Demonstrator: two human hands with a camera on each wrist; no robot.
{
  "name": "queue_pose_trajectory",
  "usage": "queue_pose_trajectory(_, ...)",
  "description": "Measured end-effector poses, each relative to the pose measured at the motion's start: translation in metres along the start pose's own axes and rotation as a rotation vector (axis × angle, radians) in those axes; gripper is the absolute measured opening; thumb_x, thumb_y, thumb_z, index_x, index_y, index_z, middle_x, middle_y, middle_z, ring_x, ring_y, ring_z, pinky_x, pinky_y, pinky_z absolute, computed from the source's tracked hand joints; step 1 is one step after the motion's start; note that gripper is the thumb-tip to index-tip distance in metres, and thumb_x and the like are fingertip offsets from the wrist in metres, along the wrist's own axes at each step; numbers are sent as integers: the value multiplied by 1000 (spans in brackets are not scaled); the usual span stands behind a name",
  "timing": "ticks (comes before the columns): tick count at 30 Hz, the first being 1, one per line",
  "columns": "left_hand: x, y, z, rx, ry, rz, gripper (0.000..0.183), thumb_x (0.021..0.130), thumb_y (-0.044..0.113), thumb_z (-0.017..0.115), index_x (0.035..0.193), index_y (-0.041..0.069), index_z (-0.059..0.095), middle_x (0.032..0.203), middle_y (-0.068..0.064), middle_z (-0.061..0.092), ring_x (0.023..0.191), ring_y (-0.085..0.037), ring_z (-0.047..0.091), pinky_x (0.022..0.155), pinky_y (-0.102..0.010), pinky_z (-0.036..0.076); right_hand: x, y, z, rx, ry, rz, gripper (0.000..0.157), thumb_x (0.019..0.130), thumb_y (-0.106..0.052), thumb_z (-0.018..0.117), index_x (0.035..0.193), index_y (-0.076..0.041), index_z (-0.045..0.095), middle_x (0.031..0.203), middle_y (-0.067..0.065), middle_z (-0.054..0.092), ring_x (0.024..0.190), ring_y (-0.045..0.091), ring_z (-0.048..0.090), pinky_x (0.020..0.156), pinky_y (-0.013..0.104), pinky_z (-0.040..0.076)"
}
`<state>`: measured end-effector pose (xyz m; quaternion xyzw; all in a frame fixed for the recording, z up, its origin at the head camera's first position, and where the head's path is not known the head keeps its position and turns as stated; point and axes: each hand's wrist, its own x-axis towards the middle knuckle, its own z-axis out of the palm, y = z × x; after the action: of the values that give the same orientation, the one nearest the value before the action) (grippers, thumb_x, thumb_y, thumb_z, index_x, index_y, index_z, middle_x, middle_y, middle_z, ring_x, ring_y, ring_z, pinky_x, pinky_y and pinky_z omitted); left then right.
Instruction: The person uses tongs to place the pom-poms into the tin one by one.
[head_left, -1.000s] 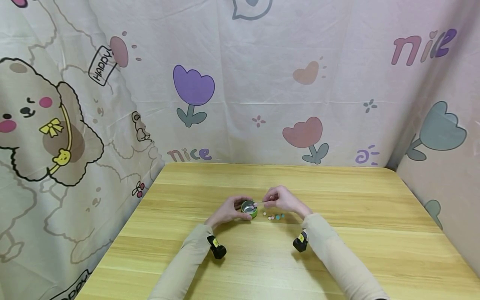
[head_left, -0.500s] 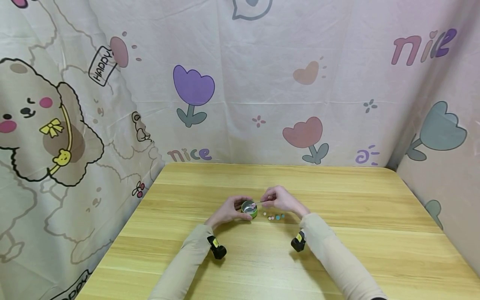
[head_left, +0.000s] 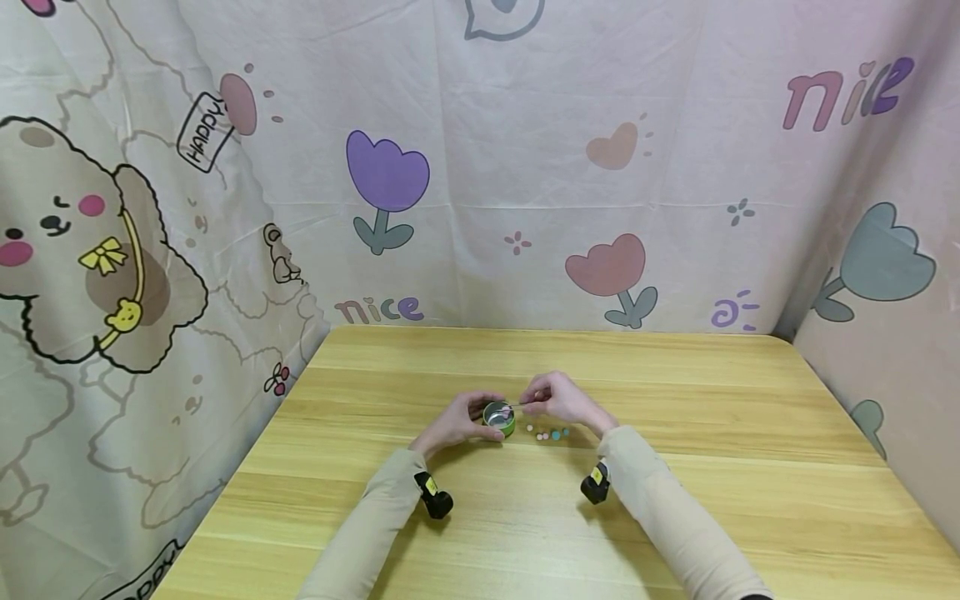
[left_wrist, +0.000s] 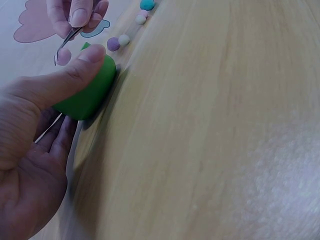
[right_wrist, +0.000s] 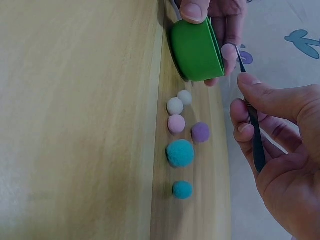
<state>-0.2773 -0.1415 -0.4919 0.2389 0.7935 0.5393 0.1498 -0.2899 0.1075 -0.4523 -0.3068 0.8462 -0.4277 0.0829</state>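
Observation:
My left hand holds a small round green tin upright on the table, thumb on one side and fingers on the other. In the head view, the tin's silvery inside shows. My right hand grips dark metal tweezers, their tips at the tin's mouth. A pale pink pom-pom sits at those tips, by the tin's rim. Right of the tin lie several loose pom-poms: two white ones, a pink one, a purple one, a large teal one and a small teal one.
The wooden table stretches out around both hands. A patterned cloth hangs behind it and along its sides. Each sleeve carries a small black wrist camera, one left and one right.
My right hand has shifted slightly left, bringing the tweezers a little further over the tin. The left hand, tin and loose pom-poms have stayed in place.

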Motion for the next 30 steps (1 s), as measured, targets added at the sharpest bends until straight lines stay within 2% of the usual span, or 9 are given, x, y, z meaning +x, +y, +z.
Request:
queue_pose_trajectory(21, -1, 1, 0, -4, -5, 16, 67, 78, 4, 83, 138, -2, 54, 136, -23, 61, 127, -38, 59, 114, -45, 48, -6, 4, -1, 0, 14, 1, 12, 90, -7, 73, 99, -1, 77, 97, 13, 73, 87, 14, 68, 78, 21, 59)
queue_pose_trajectory(30, -1, 1, 0, 3, 1, 12, 67, 78, 5, 83, 138, -1, 54, 138, -23, 60, 128, -37, 59, 114, -46, 48, -17, 12, -5, 6, 30, -12, 11, 90, -8, 74, 98, -1, 77, 93, 11, 72, 78, 6, 62, 69, 18, 56)
